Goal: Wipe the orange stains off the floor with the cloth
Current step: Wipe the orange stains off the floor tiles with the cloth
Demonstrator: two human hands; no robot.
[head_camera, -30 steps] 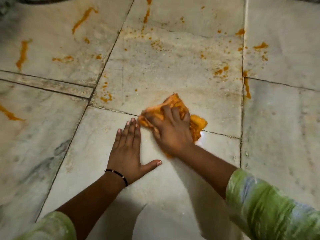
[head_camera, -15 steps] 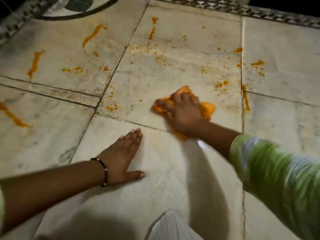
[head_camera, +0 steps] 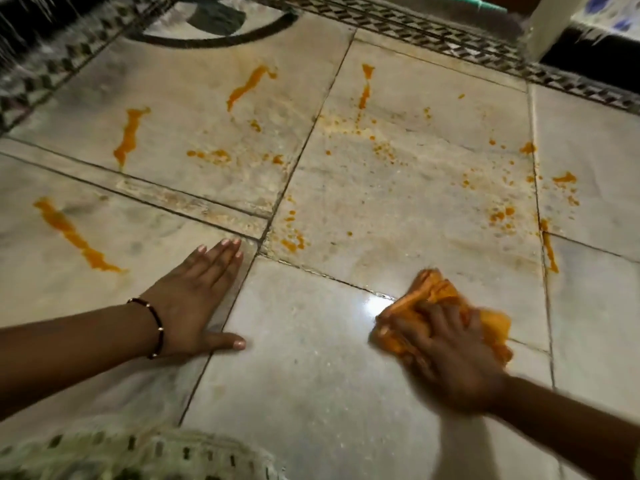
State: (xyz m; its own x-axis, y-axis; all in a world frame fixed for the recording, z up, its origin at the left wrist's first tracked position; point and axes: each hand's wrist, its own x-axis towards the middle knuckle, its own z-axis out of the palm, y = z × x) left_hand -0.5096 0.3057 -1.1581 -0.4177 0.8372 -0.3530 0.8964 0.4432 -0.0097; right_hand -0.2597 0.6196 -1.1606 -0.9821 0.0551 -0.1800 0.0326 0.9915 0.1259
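- Your cloth (head_camera: 433, 299) is orange, the same shade as the stains (head_camera: 130, 135) streaked and speckled over the far floor.
- The floor (head_camera: 311, 358) is pale grey-white marble with dark joint lines.
- A black-and-white checkered border (head_camera: 433, 32) runs along the far edge.
- On your left wrist, the bracelet (head_camera: 157, 325) is dark with small pale beads.
- Nearest you, pale green fabric (head_camera: 138, 455) carries dark dashes.

right hand (head_camera: 446, 362) motion-blurred, cloth (head_camera: 436, 299) partly hidden
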